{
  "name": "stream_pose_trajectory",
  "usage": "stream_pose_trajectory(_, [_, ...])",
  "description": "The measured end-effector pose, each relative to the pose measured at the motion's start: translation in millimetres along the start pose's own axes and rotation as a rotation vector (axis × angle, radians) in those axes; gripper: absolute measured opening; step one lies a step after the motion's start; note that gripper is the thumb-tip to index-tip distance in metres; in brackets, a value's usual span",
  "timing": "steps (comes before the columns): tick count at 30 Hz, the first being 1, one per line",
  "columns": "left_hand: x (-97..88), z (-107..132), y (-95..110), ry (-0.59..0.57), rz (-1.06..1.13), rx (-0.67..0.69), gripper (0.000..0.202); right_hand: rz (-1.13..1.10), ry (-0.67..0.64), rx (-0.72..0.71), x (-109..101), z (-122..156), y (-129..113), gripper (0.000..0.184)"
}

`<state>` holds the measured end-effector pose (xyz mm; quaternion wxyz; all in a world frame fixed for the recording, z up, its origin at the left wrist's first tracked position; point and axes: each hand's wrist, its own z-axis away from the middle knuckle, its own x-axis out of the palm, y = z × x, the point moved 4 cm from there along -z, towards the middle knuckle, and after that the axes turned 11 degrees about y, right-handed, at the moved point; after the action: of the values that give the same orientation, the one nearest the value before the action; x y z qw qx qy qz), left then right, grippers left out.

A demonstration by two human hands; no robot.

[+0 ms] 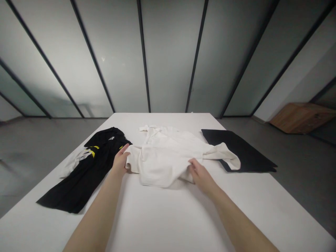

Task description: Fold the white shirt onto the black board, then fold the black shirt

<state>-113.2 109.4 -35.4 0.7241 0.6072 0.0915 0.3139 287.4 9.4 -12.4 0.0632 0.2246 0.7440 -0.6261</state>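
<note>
A white long-sleeved shirt lies spread and rumpled across the middle of the table. My left hand is closed on its left edge, near what looks like a sleeve end. With fingers and thumb pinched together, my right hand grips the near part of the shirt, right of centre. Between my hands the near fabric bulges and hangs slightly, with folds by the right hand. One sleeve stretches out to the right and its end overlaps a black flat board.
A black garment with yellow and white parts lies on the left of the white table, close to my left forearm. Frosted glass panels stand behind the table. A wooden cabinet is at the far right.
</note>
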Motion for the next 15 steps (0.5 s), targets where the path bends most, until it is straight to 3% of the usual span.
stream_pose_trajectory(3, [-4.1, -4.8, 7.6, 0.015, 0.097, -0.026, 0.076, -0.069, 0.436, -0.011, -40.7, -26.1, 28.7, 0.029])
stream_pose_trajectory(6, [-4.1, -3.3, 17.7, -0.023, 0.162, -0.040, 0.079, -0.294, 0.657, 0.021, -60.0, -36.3, 45.0, 0.033])
stream_pose_trajectory(9, [-8.9, 2.9, 27.6, -0.114, 0.213, -0.034, 0.075, -0.509, 0.685, -0.009, -64.6, -35.7, 39.5, 0.036])
stream_pose_trajectory(12, [-26.5, 10.0, 29.0, -0.220, 0.289, -0.090, 0.050, -0.670, 0.656, 0.006, -73.8, -29.3, 25.8, 0.031])
stream_pose_trajectory(14, [-41.4, 13.4, 28.0, -0.293, 0.396, -0.099, 0.033, -0.725, 0.532, 0.066, -82.5, -25.5, 17.2, 0.029])
stream_pose_trajectory(15, [-48.6, 13.9, 28.0, -0.310, 0.436, -0.070, 0.037, -0.735, 0.441, 0.096, -86.7, -23.7, 13.2, 0.031])
